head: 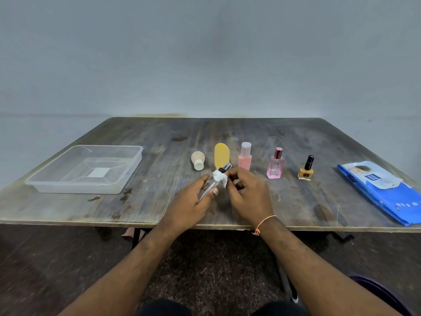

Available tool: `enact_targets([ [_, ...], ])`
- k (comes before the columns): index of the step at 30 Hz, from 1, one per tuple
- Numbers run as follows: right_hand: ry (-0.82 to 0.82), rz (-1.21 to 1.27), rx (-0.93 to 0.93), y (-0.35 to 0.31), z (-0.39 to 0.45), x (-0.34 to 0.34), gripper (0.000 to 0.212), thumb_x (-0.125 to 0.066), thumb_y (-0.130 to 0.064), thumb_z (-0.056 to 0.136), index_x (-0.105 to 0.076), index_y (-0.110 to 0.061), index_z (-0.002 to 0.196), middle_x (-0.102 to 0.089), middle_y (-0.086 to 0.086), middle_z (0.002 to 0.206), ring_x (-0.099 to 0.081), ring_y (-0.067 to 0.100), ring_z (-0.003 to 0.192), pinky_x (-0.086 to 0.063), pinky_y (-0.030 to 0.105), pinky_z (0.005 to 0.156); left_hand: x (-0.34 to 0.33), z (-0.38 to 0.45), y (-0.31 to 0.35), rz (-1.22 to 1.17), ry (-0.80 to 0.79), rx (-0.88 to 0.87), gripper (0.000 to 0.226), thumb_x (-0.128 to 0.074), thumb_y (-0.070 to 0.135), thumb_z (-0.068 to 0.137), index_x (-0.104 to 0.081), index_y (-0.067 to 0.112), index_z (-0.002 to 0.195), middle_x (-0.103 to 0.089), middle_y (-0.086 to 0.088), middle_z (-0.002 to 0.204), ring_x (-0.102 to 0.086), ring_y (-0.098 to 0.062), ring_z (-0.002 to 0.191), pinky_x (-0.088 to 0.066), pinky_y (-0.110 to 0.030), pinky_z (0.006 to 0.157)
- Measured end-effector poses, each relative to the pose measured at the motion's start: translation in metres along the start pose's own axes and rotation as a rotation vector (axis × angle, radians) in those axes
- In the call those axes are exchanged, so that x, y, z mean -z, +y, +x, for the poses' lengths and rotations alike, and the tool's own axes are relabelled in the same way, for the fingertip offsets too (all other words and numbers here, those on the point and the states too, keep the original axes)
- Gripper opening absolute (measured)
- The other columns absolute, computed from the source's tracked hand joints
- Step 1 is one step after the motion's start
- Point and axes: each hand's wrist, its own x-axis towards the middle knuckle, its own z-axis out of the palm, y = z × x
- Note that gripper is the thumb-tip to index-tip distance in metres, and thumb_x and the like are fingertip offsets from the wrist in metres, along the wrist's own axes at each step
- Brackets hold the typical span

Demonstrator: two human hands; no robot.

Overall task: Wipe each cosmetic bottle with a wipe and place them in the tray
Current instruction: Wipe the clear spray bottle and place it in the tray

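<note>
Wiping step, first bottle: my left hand (193, 199) gripped the clear bottle (213, 183) at frame centre, right hand (247, 192) fingers pinching the wipe (219, 178) at its neck. Next, I'd judge: finish, carry to the empty tray (127, 176), left.

Both hands raised, fingers curled: left (196, 197), right (247, 192).

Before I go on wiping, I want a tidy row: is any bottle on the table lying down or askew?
Yes. The small beige bottle at the row's left end lies on its side, white cap toward you. The others look upright.
</note>
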Motion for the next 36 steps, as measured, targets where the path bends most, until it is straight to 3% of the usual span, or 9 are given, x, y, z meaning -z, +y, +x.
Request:
enact_targets([
  [3,0.056,-0.01,-0.057,-0.0012,0.0007,0.0004,0.011,-0.073,-0.023,0.097,-0.072,-0.03,0.106,-0.072,-0.02,0.091,-0.066,0.005,0.073,-0.055,0.031,0.066,-0.0006,0.0,-0.0019,-0.009,-0.006,0.001,0.064,-0.048,0.067,0.098,-0.051,0.035,0.153,-0.068,0.022,0.133,-0.064,0.005,0.121,-0.056,-0.039,0.106],
  [10,0.009,-0.003,-0.046,-0.0028,-0.0004,0.0009,0.007,-0.076,-0.026,0.095,-0.073,-0.029,0.101,-0.068,-0.022,0.08,-0.065,0.007,0.07,-0.056,0.034,0.064,-0.0006,0.0002,-0.0028,-0.014,-0.001,0.011,0.061,-0.05,0.063,0.101,-0.051,0.033,0.154,-0.068,0.02,0.136,-0.062,0.004,0.124,-0.055,-0.038,0.108],
  [14,0.079,0.046,-0.155,0.0012,0.003,0.0005,0.007,-0.074,-0.029,0.098,-0.073,-0.031,0.104,-0.074,-0.02,0.09,-0.07,0.006,0.073,-0.058,0.033,0.067,-0.001,-0.0003,-0.0036,-0.002,-0.01,-0.001,0.051,-0.052,0.056,0.104,-0.052,0.038,0.151,-0.069,0.024,0.128,-0.064,0.007,0.116,-0.056,-0.037,0.104],
  [17,0.005,0.066,-0.071,-0.0005,0.001,0.0013,0.008,-0.078,-0.024,0.095,-0.074,-0.03,0.1,-0.071,-0.021,0.083,-0.068,0.007,0.07,-0.054,0.024,0.062,-0.001,0.0,-0.0048,-0.024,-0.012,0.003,0.056,-0.051,0.059,0.103,-0.052,0.035,0.153,-0.068,0.022,0.132,-0.063,0.006,0.12,-0.056,-0.038,0.106],
  [19,-0.035,0.061,-0.041,-0.0011,-0.0004,0.0006,0.01,-0.079,-0.024,0.093,-0.075,-0.03,0.099,-0.071,-0.02,0.081,-0.068,0.008,0.069,-0.055,0.027,0.061,-0.0006,0.0001,-0.0043,-0.028,-0.004,-0.002,0.057,-0.051,0.06,0.103,-0.052,0.034,0.154,-0.068,0.022,0.135,-0.062,0.006,0.123,-0.055,-0.038,0.108],
  [24,0.064,0.082,-0.135,0.002,0.0023,-0.0002,0.005,-0.078,-0.03,0.095,-0.074,-0.031,0.1,-0.072,-0.021,0.081,-0.069,0.007,0.069,-0.056,0.031,0.063,-0.0014,0.001,-0.0055,-0.019,0.003,-0.008,0.041,-0.055,0.05,0.107,-0.055,0.04,0.147,-0.071,0.024,0.123,-0.067,0.004,0.112,-0.058,-0.041,0.101],
  [28,-0.009,0.093,-0.046,0.0004,0.0003,0.0002,0.007,-0.08,-0.025,0.094,-0.076,-0.03,0.097,-0.072,-0.02,0.08,-0.069,0.008,0.067,-0.053,0.025,0.06,-0.0015,0.0008,-0.0071,-0.03,0.002,-0.014,0.044,-0.053,0.053,0.107,-0.054,0.039,0.149,-0.071,0.024,0.127,-0.066,0.005,0.116,-0.058,-0.039,0.102],
  [33,0.061,0.139,-0.134,0.0025,0.0022,0.0002,0.005,-0.078,-0.031,0.096,-0.074,-0.033,0.1,-0.075,-0.02,0.084,-0.07,0.008,0.07,-0.056,0.029,0.064,-0.002,0.0015,-0.0077,-0.031,-0.015,-0.011,0.039,-0.054,0.05,0.109,-0.054,0.041,0.147,-0.07,0.025,0.123,-0.066,0.006,0.113,-0.058,-0.037,0.1],
  [36,0.013,0.136,-0.095,0.0036,0.0018,-0.0005,0.006,-0.079,-0.028,0.095,-0.075,-0.031,0.098,-0.075,-0.018,0.083,-0.07,0.008,0.069,-0.054,0.027,0.062,-0.0026,0.0018,-0.0106,-0.045,-0.017,-0.009,0.041,-0.054,0.051,0.109,-0.053,0.04,0.148,-0.072,0.024,0.122,-0.068,0.004,0.112,-0.059,-0.036,0.098],
])
